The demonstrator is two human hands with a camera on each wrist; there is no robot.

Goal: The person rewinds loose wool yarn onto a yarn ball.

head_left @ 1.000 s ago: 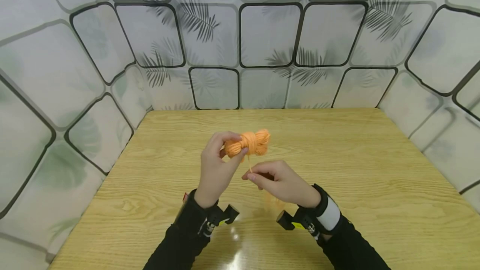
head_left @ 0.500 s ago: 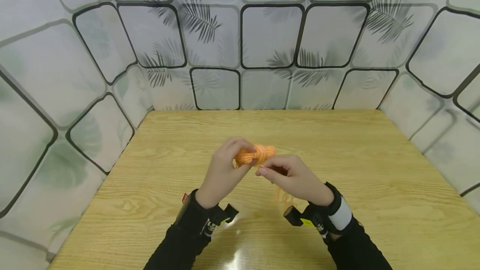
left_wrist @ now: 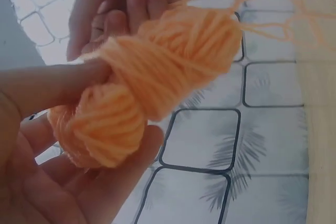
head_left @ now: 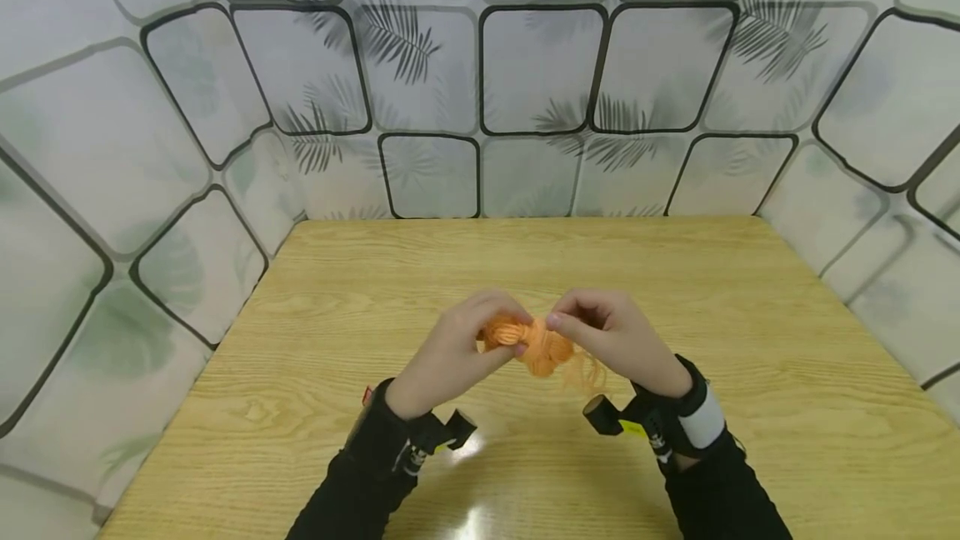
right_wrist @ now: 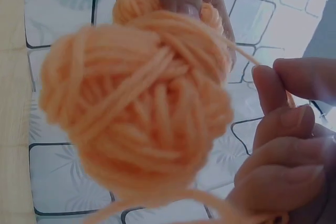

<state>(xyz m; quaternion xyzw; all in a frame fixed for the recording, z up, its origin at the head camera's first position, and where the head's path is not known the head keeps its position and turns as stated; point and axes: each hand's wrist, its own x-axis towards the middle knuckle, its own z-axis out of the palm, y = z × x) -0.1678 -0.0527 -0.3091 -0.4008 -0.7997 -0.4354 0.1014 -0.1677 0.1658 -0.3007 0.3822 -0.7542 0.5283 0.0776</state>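
An orange skein of yarn (head_left: 543, 348), bound round its middle by many wraps, is held over the table by my left hand (head_left: 457, 348). In the left wrist view the thumb presses on the wraps while the fingers support one bunched end of the skein (left_wrist: 107, 129). My right hand (head_left: 611, 336) is close at the skein's right side. The right wrist view shows its thumb and forefinger pinching a single yarn strand (right_wrist: 242, 51) that runs taut from the wraps. Loose yarn loops (head_left: 585, 373) dangle below the skein's right end.
The wooden table (head_left: 360, 273) spreads beneath both hands. Pale curtain-like walls (head_left: 540, 73) with dark outlines and leaf prints enclose its back and sides. A black wrist camera (head_left: 603, 415) sits under the right wrist, another camera (head_left: 459, 427) by the left.
The right hand has moved up and to the right, from below the skein to its right side. The left hand has brought the skein lower and to the right, tipping its right end down.
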